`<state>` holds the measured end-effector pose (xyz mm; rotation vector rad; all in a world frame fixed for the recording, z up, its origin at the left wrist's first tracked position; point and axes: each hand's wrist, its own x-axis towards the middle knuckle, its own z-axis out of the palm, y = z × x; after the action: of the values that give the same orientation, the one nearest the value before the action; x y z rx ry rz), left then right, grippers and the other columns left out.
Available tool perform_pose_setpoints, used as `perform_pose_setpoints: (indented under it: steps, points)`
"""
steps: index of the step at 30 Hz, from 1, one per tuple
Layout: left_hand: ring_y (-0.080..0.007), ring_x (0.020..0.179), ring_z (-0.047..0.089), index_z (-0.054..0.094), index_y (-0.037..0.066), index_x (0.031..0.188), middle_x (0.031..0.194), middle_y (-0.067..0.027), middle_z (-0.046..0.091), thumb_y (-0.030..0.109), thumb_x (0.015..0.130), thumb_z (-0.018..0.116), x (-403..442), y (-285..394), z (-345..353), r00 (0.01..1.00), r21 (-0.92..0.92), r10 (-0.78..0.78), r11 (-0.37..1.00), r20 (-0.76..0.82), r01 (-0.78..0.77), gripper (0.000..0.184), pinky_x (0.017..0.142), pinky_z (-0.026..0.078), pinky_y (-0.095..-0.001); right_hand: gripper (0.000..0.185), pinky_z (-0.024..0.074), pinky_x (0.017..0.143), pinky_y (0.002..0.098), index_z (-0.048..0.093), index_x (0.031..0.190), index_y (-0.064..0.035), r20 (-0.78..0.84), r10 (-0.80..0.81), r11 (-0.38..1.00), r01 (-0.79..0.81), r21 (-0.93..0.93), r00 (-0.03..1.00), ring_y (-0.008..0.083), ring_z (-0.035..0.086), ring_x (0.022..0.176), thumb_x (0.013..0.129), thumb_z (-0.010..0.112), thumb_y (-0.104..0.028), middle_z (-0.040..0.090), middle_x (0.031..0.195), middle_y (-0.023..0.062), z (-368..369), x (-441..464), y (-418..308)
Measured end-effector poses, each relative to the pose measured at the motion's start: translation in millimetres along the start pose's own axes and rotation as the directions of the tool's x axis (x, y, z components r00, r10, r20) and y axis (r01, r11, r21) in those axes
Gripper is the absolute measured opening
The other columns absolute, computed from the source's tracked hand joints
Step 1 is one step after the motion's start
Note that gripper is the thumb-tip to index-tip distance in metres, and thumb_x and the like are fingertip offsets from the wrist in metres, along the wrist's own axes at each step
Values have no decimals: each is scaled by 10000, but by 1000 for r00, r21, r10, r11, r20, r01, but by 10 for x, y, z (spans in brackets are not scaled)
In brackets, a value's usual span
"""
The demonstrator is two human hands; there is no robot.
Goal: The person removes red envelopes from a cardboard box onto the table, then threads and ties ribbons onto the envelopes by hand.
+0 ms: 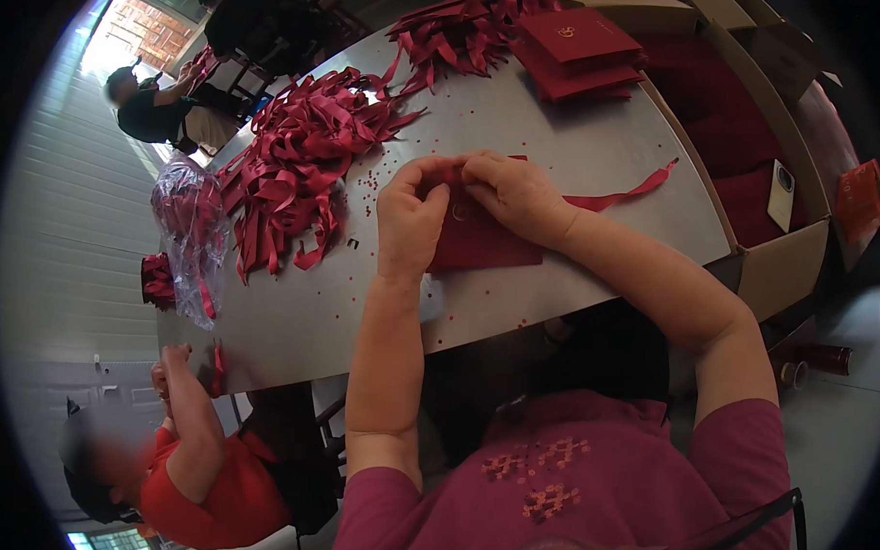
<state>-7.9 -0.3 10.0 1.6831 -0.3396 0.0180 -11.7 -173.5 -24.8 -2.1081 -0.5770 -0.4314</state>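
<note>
Grey and smooth, a long table point(600, 135) runs across the view, and everything else lies on it or stands about it. At its right edge is a big cardboard box point(784, 272) with dark red contents. Beside the table on the left, a person in a red shirt point(215, 480) has one bent arm near the edge; a person in a dark shirt point(147, 117) is farther off, beyond the far left side. A heap of ribbons point(304, 139), dark red and tangled, spreads along the left of the table, near a clear plastic bag point(186, 203) with red things inside. A stack of red packets point(579, 47) lies at the far end, close to the box. The flat red packet point(485, 243) being handled lies on the table in front of the wearer. The left hand point(413, 211) and the right hand point(515, 195) meet at its upper edge, fingertips close together, pinching there; whether a ribbon is also between them I cannot tell. One loose red ribbon point(622, 196) stretches out to the right from under the right wrist. A phone point(781, 197) leans inside the box's near corner. Tiny red dots point(371, 182) are scattered between the heap and the hands.
</note>
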Motion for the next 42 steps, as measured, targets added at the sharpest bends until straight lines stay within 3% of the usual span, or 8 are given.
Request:
perform_pose_setpoints:
  steps: [8, 10, 16, 23, 28, 34, 39, 42]
  points:
    - [-96, 796, 612, 662, -49, 1032, 928, -62, 683, -21, 872, 547, 89, -175, -69, 995, 35, -31, 999, -92, 35, 199, 723, 499, -219, 95, 522, 807, 363, 661, 890, -53, -29, 6, 973, 1, 231, 1000, 280, 651, 906, 817, 697, -104, 658, 1061, 87, -12, 17, 75]
    - [-103, 760, 617, 663, -52, 1026, 905, -64, 684, 6, 876, 548, 104, -206, -88, 981, -25, -119, 993, -154, 117, 197, 702, 500, -221, 96, 518, 799, 344, 686, 887, -43, 59, 199, 935, -207, 287, 978, 266, 650, 867, 814, 701, -102, 657, 982, 112, -37, 45, 48]
    - [-106, 721, 616, 671, -65, 1019, 888, -74, 684, 47, 889, 548, 78, -102, -137, 957, -248, -284, 932, -53, 263, 210, 680, 497, -222, 124, 517, 781, 351, 699, 887, -20, 174, 287, 844, -334, 419, 942, 285, 652, 836, 803, 703, -111, 649, 898, 147, -5, 139, -95]
    - [-113, 824, 635, 672, -65, 1051, 944, -84, 698, -10, 843, 558, 55, -104, -137, 980, -140, -197, 972, -38, 190, 243, 769, 507, -227, 125, 518, 754, 317, 690, 907, 3, 30, 107, 970, -112, 217, 994, 223, 658, 818, 785, 691, -20, 662, 931, 124, 104, 254, -30]
    - [-119, 814, 653, 673, -44, 1074, 941, -71, 708, -2, 847, 622, 40, -131, -131, 991, -30, -113, 993, -67, 111, 236, 724, 513, -234, 65, 513, 727, 451, 651, 835, -17, -42, -77, 994, 73, -81, 996, 377, 628, 840, 799, 607, -49, 622, 898, 177, 92, 302, -154]
    - [-108, 765, 646, 677, -23, 1053, 903, -58, 702, -34, 859, 607, 75, -293, -121, 992, 26, -25, 999, -125, 28, 207, 692, 533, -246, 85, 506, 742, 467, 604, 860, 0, 118, -200, 917, 228, -328, 973, 408, 617, 840, 828, 527, -18, 594, 906, 212, 101, 343, -322]
    - [-104, 794, 643, 664, -19, 1106, 946, -54, 691, -34, 887, 574, 70, -276, -153, 995, -8, -14, 1000, -102, 14, 238, 718, 532, -241, 93, 515, 722, 443, 617, 884, 7, 48, -151, 972, 157, -172, 987, 391, 625, 827, 819, 555, -18, 609, 914, 206, 149, 308, -196]
    - [-109, 856, 647, 635, 0, 1182, 1019, -50, 679, -28, 910, 541, 90, -194, -236, 988, -319, -155, 935, 21, 154, 289, 737, 531, -244, 132, 523, 716, 413, 633, 916, -1, 4, -27, 999, 27, 47, 1000, 363, 651, 819, 792, 591, -17, 650, 895, 193, 111, 403, -231]
